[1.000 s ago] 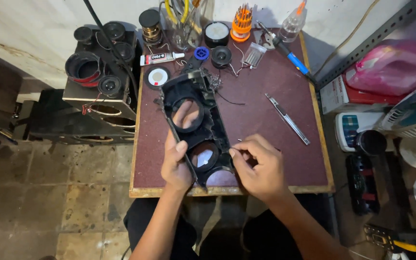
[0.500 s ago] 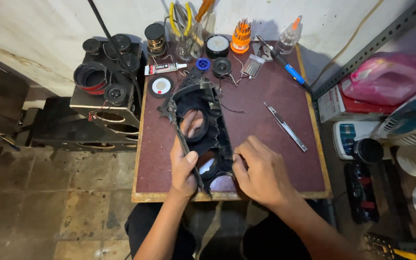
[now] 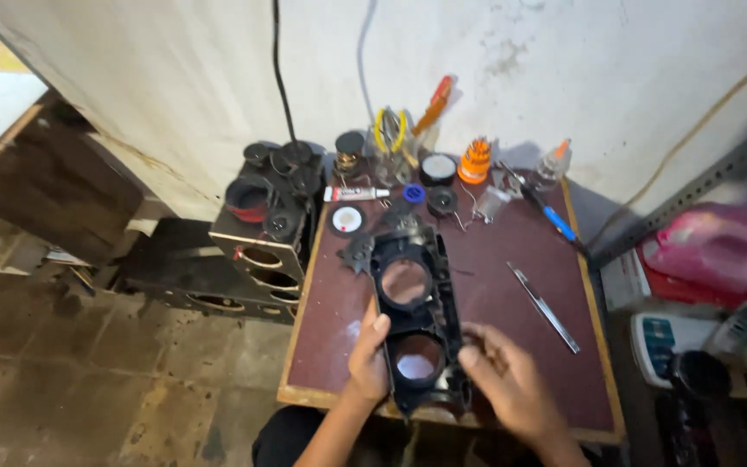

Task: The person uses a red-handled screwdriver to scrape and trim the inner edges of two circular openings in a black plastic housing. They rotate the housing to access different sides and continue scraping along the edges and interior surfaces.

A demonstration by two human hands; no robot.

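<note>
— Hands on the frame?
— Yes. Left hand (image 3: 368, 356) gripped the black frame's (image 3: 417, 324) left edge, fingers curled round it; right hand (image 3: 505, 379) touched its lower right corner, fingers loosely bent.
— Where was it?
— Flat on the table (image 3: 512, 329), near the front edge.

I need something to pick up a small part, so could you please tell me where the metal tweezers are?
In the head view, the metal tweezers lie on the table, to the right of the black two-hole housing and beyond the right hand.
</note>
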